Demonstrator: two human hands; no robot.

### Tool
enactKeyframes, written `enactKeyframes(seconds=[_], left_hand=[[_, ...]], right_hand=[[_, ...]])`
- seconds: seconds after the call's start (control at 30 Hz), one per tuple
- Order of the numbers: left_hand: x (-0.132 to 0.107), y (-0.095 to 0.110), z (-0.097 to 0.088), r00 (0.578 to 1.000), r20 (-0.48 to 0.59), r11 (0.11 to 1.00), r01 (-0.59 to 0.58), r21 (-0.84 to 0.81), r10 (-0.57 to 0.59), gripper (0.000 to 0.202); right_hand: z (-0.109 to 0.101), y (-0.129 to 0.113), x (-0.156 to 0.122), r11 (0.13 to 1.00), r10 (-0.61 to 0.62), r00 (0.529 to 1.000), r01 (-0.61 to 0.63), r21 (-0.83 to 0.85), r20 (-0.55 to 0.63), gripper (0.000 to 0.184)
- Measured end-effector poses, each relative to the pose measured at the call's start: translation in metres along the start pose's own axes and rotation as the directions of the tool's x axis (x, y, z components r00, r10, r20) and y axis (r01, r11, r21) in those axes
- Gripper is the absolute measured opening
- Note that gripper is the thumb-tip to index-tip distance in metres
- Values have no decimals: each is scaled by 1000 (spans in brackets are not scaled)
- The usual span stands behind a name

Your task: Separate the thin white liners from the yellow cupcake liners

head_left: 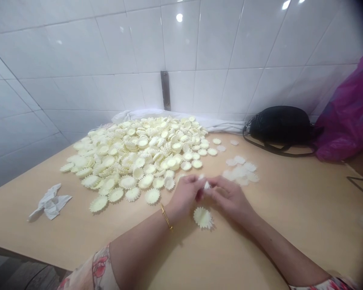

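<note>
I am judging the piece in hand to be partway along. A large heap of cream scalloped cups is lying beyond the hands, and some flat white discs are lying off to the right; I am not able to tell which are finished and which are waiting. My left hand and right hand are meeting at the fingertips, both pinching a small white piece, mostly hidden between them. One cream disc is resting on the table just below, apart from the fingers.
</note>
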State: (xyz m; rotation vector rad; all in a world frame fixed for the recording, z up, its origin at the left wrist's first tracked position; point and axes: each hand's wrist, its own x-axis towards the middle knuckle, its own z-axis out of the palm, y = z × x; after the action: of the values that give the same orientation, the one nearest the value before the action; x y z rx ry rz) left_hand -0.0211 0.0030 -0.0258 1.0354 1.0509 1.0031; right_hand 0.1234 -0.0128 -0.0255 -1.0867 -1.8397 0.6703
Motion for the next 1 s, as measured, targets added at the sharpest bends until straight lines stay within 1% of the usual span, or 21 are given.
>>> enactKeyframes(seconds=[0.1, 0.17, 0.23, 0.33, 0.43, 0.53, 0.6, 0.7, 0.77, 0.8, 0.83, 0.9, 0.93, 0.97, 1.0], left_hand=[[0, 0, 0, 1000, -23, 1000, 7, -28, -8, 37], [0, 0, -1, 1000, -13, 999, 8, -48, -8, 41], [0, 0, 0, 1000, 13, 998, 20, -64, -19, 41], [-1, 1, 1, 996, 85, 993, 41, -108, -32, 33], [-1, 2, 2, 991, 126, 988, 50, -144, -32, 23], [0, 1, 3, 995, 90, 985, 63, -159, -49, 17], [-1, 1, 3, 997, 62, 985, 48, -165, -38, 22], [-4, 5, 4, 998, 51, 986, 42, -161, -35, 44], [-6, 7, 4, 997, 69, 989, 51, -137, -41, 54], [-7, 8, 4, 994, 96, 992, 54, -116, -43, 53], [-7, 8, 4, 991, 125, 994, 57, -93, -45, 48], [-6, 6, 4, 986, 166, 999, 34, -38, -27, 28], [-5, 4, 4, 986, 169, 1000, 8, -14, -5, 19], [-3, 2, 3, 987, 159, 1000, -24, 6, 23, 15], [-2, 0, 3, 989, 140, 998, -58, 22, 54, 15]], right_hand=[[1, -3, 0, 999, 26, 1000, -26, 39, 12, 16], [1, -5, 0, 995, 56, 998, -58, 86, 25, 18], [-1, -6, 1, 981, 98, 994, -104, 162, 45, 22], [-3, -2, 2, 937, 172, 982, -186, 296, 74, 26], [-4, 9, 4, 884, 260, 965, -253, 394, 36, 26], [-5, 21, 4, 851, 339, 940, -290, 438, -35, 27], [-6, 25, 4, 839, 361, 932, -311, 446, -30, 29], [-6, 23, 3, 826, 354, 934, -335, 453, 44, 31], [-6, 20, 2, 824, 349, 934, -346, 449, 79, 32], [-7, 18, 2, 824, 352, 932, -354, 443, 90, 33], [-7, 17, 2, 824, 356, 929, -361, 438, 96, 33], [-8, 14, 2, 822, 366, 926, -368, 436, 91, 34], [-8, 13, 2, 817, 370, 925, -367, 446, 84, 35], [-9, 12, 2, 809, 373, 925, -364, 462, 77, 37], [-9, 11, 3, 799, 376, 924, -360, 481, 67, 39]])
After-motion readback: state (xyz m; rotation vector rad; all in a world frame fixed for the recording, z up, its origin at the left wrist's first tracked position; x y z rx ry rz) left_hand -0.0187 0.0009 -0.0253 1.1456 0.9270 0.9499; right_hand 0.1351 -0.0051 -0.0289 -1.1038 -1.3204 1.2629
